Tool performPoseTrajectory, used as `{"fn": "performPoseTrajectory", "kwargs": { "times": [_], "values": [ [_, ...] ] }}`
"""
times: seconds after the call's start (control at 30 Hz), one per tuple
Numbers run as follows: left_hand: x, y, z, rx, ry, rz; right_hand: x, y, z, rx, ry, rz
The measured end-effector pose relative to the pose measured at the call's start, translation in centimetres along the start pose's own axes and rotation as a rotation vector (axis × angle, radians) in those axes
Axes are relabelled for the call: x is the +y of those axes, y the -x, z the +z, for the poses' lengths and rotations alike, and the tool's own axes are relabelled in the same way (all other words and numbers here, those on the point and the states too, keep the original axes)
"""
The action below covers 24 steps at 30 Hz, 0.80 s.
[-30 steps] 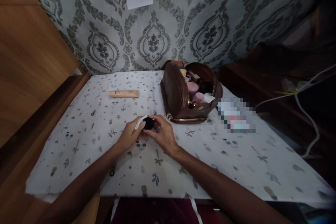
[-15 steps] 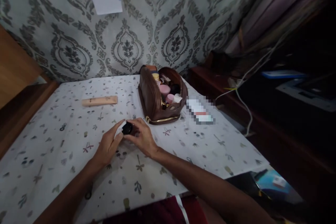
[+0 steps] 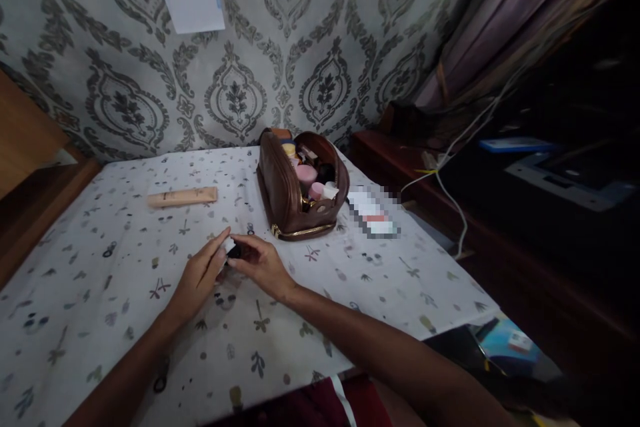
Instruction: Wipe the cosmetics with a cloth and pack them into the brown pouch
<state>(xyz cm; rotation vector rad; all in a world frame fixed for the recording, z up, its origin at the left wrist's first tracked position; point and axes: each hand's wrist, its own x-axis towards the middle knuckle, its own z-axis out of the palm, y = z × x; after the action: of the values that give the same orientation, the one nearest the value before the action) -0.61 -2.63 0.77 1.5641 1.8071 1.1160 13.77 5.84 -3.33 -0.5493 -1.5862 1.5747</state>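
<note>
My left hand (image 3: 203, 273) is closed on the white part of a small black-and-white item (image 3: 233, 251), low over the patterned white cloth. From the right, my right hand (image 3: 263, 267) grips its black part with thumb and fingers. What the item is cannot be made out. Behind my hands, a brown leather pouch (image 3: 283, 190) stands unzipped, with pink, yellow and white containers showing inside. A beige tube (image 3: 183, 197) lies flat on the cloth, behind and left of my left hand.
A blurred-out flat object (image 3: 374, 212) lies right of the pouch. White cables (image 3: 463, 210) hang beyond the table's right edge. Wooden furniture (image 3: 35, 127) stands at the left, and a patterned wall (image 3: 235, 93) rises behind the table.
The view has shifted slightly, so the table things appear a little further left. Both hands remain on the small item, whose black part is now more covered by my right fingers.
</note>
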Motion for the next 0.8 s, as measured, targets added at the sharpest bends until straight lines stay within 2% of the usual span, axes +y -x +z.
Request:
{"fn": "performPoseTrajectory", "kwargs": {
  "times": [0.17, 0.4, 0.67, 0.8],
  "values": [
    [0.2, -0.3, -0.3, 0.004, 0.059, 0.023, 0.0, 0.2, 0.0, -0.009, -0.02, 0.102],
    [0.7, -0.2, -0.5, 0.127, 0.114, 0.04, -0.4, 0.4, 0.3, -0.046, -0.003, 0.103],
    [0.9, -0.1, -0.6, -0.028, 0.128, 0.071, -0.8, 0.2, 0.3, -0.056, -0.086, 0.104],
    [1.1, 0.0, -0.6, -0.024, 0.095, 0.022, -0.7, 0.0, 0.3, -0.042, -0.171, 0.128]
  ]
}}
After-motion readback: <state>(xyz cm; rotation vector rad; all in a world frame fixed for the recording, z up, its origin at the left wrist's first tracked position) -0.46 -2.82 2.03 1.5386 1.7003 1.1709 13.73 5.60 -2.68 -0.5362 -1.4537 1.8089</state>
